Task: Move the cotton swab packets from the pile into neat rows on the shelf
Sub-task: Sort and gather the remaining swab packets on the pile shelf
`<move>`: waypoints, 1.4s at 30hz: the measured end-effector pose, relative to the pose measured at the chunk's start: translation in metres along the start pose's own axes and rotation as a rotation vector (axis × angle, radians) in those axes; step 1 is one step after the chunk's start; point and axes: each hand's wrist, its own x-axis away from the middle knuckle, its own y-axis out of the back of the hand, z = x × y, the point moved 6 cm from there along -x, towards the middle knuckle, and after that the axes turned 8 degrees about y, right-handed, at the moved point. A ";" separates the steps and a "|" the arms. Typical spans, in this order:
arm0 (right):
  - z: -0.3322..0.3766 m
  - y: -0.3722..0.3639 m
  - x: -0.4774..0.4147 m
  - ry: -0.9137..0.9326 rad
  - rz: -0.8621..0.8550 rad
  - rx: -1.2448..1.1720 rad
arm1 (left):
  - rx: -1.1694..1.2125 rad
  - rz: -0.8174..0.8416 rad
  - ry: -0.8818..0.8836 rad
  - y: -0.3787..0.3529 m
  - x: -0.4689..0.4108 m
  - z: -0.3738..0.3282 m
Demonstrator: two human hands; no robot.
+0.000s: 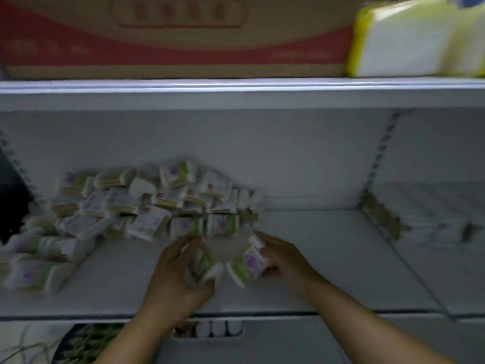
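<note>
Left grip (175, 274) around left packet (206, 266); right grip (286, 258) around right packet (248, 264).

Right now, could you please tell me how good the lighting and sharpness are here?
Head view: dim, flat light, no glare; motion blur smears the pile, the cardboard box print, and the left packet and right packet gripped in the left hand and right hand.

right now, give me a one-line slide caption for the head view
Left hand grips one swab packet, right hand another packet, in front of the jumbled pile on the white shelf.
</note>
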 end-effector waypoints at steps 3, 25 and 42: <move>0.010 0.085 0.037 0.053 -0.140 0.064 | 0.090 0.143 -0.202 -0.050 0.012 -0.091; -0.049 0.590 0.293 0.207 -0.915 -0.070 | 0.304 0.378 -0.779 -0.420 0.106 -0.546; -0.058 0.856 0.235 0.151 -1.026 0.622 | 0.030 0.181 -0.879 -0.607 0.033 -0.745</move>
